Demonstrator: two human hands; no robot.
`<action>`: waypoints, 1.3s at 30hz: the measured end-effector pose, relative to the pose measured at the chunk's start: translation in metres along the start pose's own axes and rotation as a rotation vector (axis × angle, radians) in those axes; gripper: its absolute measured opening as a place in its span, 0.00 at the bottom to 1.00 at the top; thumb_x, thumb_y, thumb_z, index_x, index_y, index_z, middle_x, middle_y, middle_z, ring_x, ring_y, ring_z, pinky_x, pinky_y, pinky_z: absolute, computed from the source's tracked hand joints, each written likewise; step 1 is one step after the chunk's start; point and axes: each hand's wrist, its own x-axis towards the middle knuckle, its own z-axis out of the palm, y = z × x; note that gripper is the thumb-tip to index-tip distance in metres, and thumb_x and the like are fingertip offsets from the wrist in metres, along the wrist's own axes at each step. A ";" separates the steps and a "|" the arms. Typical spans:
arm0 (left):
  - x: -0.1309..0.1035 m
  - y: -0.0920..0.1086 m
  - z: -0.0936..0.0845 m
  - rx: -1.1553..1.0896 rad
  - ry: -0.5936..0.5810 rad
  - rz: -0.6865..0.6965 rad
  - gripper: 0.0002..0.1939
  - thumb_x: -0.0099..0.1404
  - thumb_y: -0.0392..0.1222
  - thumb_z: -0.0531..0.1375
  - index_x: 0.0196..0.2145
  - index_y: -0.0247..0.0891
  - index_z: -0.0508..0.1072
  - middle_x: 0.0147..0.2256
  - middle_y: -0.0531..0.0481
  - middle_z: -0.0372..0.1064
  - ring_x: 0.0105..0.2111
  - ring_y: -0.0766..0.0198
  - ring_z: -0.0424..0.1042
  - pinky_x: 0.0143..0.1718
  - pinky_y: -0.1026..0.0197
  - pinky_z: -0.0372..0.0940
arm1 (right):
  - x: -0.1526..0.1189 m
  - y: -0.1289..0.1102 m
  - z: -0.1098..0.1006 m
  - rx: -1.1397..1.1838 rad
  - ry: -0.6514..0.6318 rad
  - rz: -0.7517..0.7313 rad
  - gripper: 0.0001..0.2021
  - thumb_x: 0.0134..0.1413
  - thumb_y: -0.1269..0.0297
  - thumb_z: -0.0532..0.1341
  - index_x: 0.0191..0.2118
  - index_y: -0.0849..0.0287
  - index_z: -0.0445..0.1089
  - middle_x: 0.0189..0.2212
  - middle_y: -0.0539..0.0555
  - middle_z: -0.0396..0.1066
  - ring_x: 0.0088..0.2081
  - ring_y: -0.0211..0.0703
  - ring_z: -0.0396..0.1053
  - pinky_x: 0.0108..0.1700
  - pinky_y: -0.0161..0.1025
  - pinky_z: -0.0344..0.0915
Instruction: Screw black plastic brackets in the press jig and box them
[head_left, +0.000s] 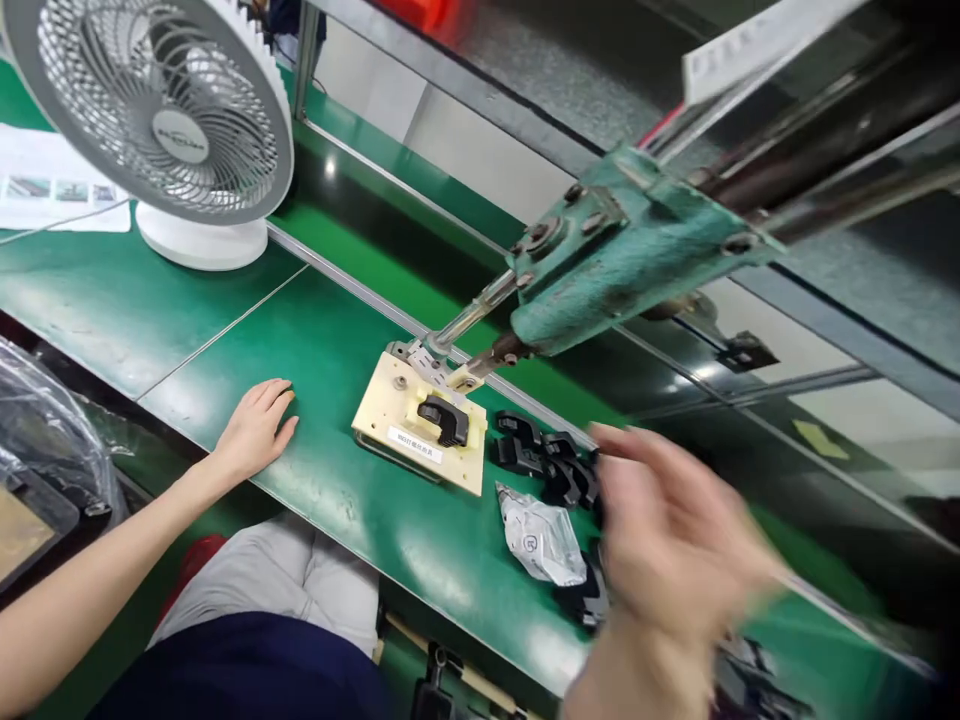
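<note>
My left hand (257, 430) lies on the green worktop, fingers stretched out and nothing in them. Smeared by motion, my right hand (675, 545) hovers at the right over a group of black plastic parts (517, 445); whether it holds one I cannot tell. Between my hands sits a cream fixture block (382, 400) with a printed label. A curved black plastic part (446, 420) is seated in its raised nest. Beside the loose parts lies a crumpled clear plastic bag (540, 535) with a mark on it.
A teal machine head (630, 255) on a shaft reaches down from the upper right to the fixture's back edge. The white fan (199, 240) stands at the back left near printed sheets (52, 185). A metal rail (337, 285) borders the green worktop (225, 320).
</note>
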 end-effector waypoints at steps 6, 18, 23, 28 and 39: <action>0.001 -0.006 -0.003 0.003 0.017 0.006 0.14 0.66 0.40 0.51 0.45 0.32 0.70 0.50 0.36 0.68 0.53 0.47 0.65 0.56 0.43 0.62 | 0.027 0.032 0.094 0.103 -0.359 -0.024 0.25 0.54 0.53 0.59 0.53 0.65 0.67 0.52 0.65 0.69 0.54 0.59 0.67 0.57 0.58 0.65; -0.015 0.137 -0.036 -1.381 -0.157 -0.683 0.23 0.60 0.37 0.62 0.53 0.44 0.65 0.47 0.47 0.74 0.47 0.59 0.73 0.50 0.57 0.68 | -0.050 -0.036 0.051 0.214 -0.009 -0.210 0.31 0.56 0.62 0.65 0.62 0.62 0.56 0.46 0.63 0.72 0.48 0.52 0.71 0.49 0.51 0.73; 0.006 0.137 -0.059 -1.612 -0.264 -0.971 0.25 0.52 0.32 0.63 0.49 0.38 0.69 0.27 0.52 0.74 0.29 0.65 0.74 0.38 0.62 0.70 | -0.092 -0.041 0.065 0.178 0.134 -0.217 0.38 0.54 0.68 0.66 0.66 0.65 0.49 0.43 0.64 0.73 0.46 0.53 0.72 0.44 0.51 0.75; 0.013 0.123 -0.075 -1.449 -0.012 -0.944 0.24 0.52 0.31 0.62 0.48 0.39 0.70 0.33 0.50 0.76 0.40 0.63 0.74 0.44 0.61 0.68 | -0.106 -0.038 0.068 0.154 0.215 -0.212 0.41 0.52 0.72 0.67 0.67 0.68 0.47 0.41 0.65 0.73 0.46 0.52 0.71 0.43 0.49 0.76; 0.005 0.130 -0.082 -1.492 -0.440 -0.858 0.32 0.54 0.33 0.64 0.56 0.42 0.65 0.46 0.45 0.74 0.50 0.57 0.71 0.51 0.55 0.66 | -0.115 -0.039 0.075 0.169 0.319 -0.285 0.41 0.50 0.75 0.67 0.67 0.70 0.47 0.41 0.66 0.74 0.46 0.52 0.70 0.42 0.48 0.76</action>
